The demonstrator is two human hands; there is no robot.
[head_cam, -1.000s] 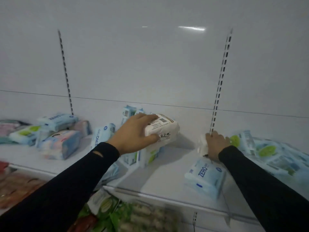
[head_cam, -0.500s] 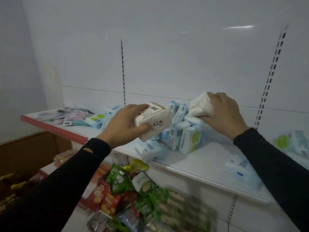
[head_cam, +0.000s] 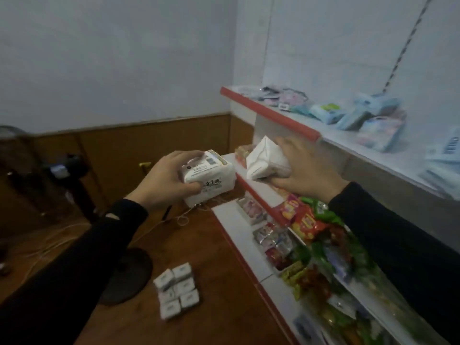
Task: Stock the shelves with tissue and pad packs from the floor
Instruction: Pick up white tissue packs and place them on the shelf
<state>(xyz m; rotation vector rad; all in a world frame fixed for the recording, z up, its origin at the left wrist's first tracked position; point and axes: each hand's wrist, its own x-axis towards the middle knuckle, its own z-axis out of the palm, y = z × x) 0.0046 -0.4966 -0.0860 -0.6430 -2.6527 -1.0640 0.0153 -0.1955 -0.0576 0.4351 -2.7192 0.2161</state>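
Head view looks down along the end of a shelving unit, with both arms in black sleeves reaching forward. Left hand [head_cam: 164, 180] grips a white tissue pack [head_cam: 209, 176] printed with dark lettering, thumb under its near edge and fingers [head_cam: 189, 154] curled over its top, holding it in the air above the brown floor [head_cam: 189, 245]. Right hand [head_cam: 307, 170] holds a second, plain white pack [head_cam: 265, 159] tilted with one corner up, its fingers wrapped round the pack's lower side, just in front of the red-edged top shelf [head_cam: 271, 113]. The two packs are near each other but apart. On that top shelf lie blue, green and pink pad and tissue packs [head_cam: 368, 118], some leaning on one another, blurred. Lower shelves [head_cam: 249, 245] carry bright red and green snack bags [head_cam: 308, 220]. On the floor below the left arm sits a block of small white tissue packs [head_cam: 178, 290], touching one another in two rows, just beside the round dark base of a standing fan [head_cam: 127, 275]. White cables [head_cam: 159, 224] trail across the floor toward the wooden wall panelling [head_cam: 124, 143].
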